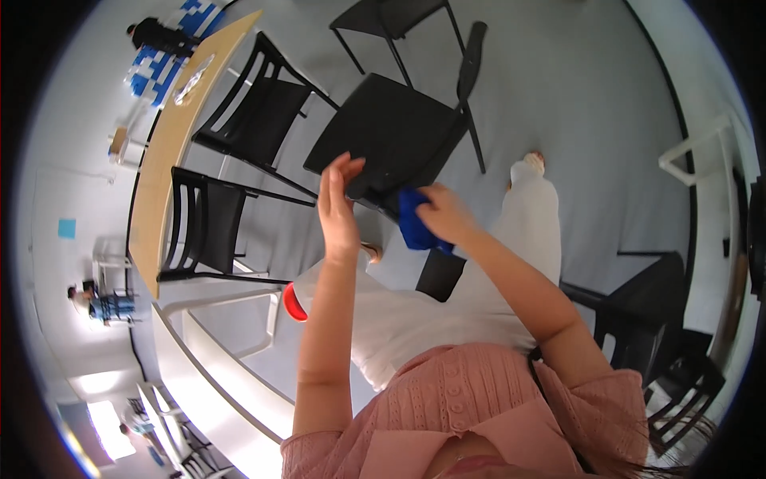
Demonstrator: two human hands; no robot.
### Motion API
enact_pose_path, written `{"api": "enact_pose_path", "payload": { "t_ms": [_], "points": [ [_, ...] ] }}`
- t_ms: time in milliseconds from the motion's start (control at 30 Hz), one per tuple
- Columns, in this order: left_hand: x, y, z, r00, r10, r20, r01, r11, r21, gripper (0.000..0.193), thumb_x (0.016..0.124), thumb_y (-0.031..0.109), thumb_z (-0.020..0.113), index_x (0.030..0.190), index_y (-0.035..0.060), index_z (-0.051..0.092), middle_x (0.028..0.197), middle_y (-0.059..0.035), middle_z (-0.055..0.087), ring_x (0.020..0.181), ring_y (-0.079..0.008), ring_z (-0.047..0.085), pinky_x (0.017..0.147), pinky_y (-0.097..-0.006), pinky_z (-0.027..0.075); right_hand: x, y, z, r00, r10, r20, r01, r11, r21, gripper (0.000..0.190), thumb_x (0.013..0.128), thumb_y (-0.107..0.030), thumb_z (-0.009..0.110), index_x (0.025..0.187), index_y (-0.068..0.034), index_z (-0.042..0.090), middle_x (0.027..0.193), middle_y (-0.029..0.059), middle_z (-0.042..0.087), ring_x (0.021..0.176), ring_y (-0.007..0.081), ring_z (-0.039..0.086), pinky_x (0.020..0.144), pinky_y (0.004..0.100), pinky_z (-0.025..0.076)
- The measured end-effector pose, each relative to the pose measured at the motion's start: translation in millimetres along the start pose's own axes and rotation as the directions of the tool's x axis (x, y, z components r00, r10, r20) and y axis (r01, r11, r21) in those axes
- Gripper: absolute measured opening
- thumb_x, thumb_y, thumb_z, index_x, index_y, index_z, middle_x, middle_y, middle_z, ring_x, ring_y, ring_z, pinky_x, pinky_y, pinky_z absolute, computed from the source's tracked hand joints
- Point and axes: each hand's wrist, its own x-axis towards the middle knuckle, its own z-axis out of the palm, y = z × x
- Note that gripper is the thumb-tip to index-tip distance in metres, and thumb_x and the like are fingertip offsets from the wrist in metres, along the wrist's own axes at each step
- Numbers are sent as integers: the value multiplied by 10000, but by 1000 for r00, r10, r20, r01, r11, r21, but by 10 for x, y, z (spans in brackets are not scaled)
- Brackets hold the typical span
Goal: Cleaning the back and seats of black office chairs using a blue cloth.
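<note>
A black chair [389,126] stands right before me, its seat facing up and its backrest rising to the upper right. My right hand [446,212] grips a crumpled blue cloth [416,224] against the chair's near edge. To the left, my left hand [340,200] is upright beside the seat's near corner, fingers raised and partly spread. It holds nothing; whether its palm touches the chair, I cannot tell.
More black chairs [263,114] line a long wooden table [173,138] on the left. A white table [227,395] is at lower left, near a red round object [294,302]. Another black chair [640,305] stands at right. Several people are in the distance.
</note>
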Motion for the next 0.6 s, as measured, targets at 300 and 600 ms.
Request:
{"api": "enact_pose_path", "payload": {
  "t_ms": [300,600],
  "points": [
    [-808,-1561,-1,842,-536,61,538,827,-164,434,935,418,471,1175,65,551,1095,-63,605,1025,-158,566,877,-323,440,-148,211,-722,832,540,124,-296,244,923,287,806,-192,498,1021,-39,611,888,82,605,755,224,591,641,355,500],
    [-1234,-1470,186,718,-467,516,693,551,-466,475,931,443,479,1208,59,521,1167,-75,570,1096,-186,524,910,-342,422,-456,-99,-470,825,461,327,-559,574,598,282,849,-156,536,1075,0,597,960,83,625,831,168,603,771,299,486]
  ]
}}
